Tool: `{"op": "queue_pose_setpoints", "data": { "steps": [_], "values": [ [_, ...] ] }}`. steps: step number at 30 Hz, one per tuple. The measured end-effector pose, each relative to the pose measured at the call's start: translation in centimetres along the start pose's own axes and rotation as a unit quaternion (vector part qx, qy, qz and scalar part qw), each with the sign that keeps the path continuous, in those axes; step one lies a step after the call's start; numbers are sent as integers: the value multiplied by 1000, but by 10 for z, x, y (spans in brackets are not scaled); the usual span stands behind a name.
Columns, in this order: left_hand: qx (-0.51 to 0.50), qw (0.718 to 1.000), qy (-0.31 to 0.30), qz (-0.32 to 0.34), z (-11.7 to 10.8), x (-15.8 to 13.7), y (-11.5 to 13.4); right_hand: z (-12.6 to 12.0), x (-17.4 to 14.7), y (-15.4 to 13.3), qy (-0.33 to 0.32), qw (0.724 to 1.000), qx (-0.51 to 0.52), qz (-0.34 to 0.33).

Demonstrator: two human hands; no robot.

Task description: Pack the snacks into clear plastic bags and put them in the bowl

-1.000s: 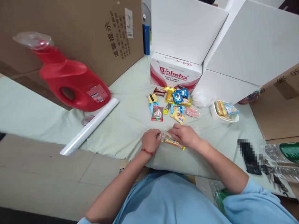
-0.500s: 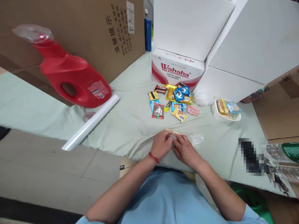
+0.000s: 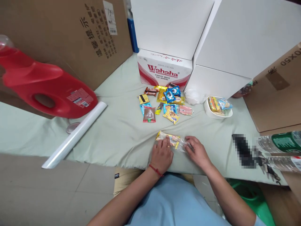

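1. We have a yellow-edged snack packet point(image 3: 174, 137) lying near the middle of the table's front edge, with clear plastic film point(image 3: 182, 145) at its right end.
2. We judge that the film could tear: the cause would be our right fingers tugging while the left ones press down.
3. The wrinkled green cloth point(image 3: 117, 138) might also bunch, dragging the packet towards the front edge.
4. Our left hand point(image 3: 162, 153) lies palm down, its fingers stretched forward onto the packet; a red bracelet point(image 3: 155, 169) circles the wrist.
5. Our right hand point(image 3: 197, 152) angles in from the right, fingers slightly bent at the film; we cannot tell whether they pinch it.
6. The two hands stand apart.
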State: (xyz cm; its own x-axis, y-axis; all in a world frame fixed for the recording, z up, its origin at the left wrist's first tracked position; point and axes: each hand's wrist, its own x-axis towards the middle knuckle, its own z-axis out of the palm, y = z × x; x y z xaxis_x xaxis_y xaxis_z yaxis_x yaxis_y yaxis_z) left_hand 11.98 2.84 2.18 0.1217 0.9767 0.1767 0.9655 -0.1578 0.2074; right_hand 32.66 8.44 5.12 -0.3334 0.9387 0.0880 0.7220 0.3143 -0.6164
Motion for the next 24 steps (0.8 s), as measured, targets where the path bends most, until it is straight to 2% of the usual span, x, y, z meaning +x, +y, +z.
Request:
{"op": "queue_pose_setpoints", "data": {
  "steps": [4,7,9,12,15,18,21,24],
  "values": [
    [-2,1000,5,7,-2,-1,1,-8,6,-31,13,999,23,45],
    [-10,1000,17,-5,-2,0,4,1,35,-56,20,1000,-1,18],
    [-20,1000,17,-15,-2,0,4,18,59,-72,-8,999,-44,7],
    [-55,998,-5,-13,-4,-3,-4,45,86,-92,-96,987,-126,21],
    [-123,992,-4,32,-9,-20,-25,61,88,-102,-135,975,-176,17],
    [-185,978,36,90,-15,-51,-55,65,73,-103,-138,971,-194,-35],
    [-198,975,46,94,-21,-79,-87,67,63,-98,-144,964,-197,-102],
    [-183,978,73,60,-27,-89,-111,66,72,-92,-168,955,-204,-138]
  ]
}}
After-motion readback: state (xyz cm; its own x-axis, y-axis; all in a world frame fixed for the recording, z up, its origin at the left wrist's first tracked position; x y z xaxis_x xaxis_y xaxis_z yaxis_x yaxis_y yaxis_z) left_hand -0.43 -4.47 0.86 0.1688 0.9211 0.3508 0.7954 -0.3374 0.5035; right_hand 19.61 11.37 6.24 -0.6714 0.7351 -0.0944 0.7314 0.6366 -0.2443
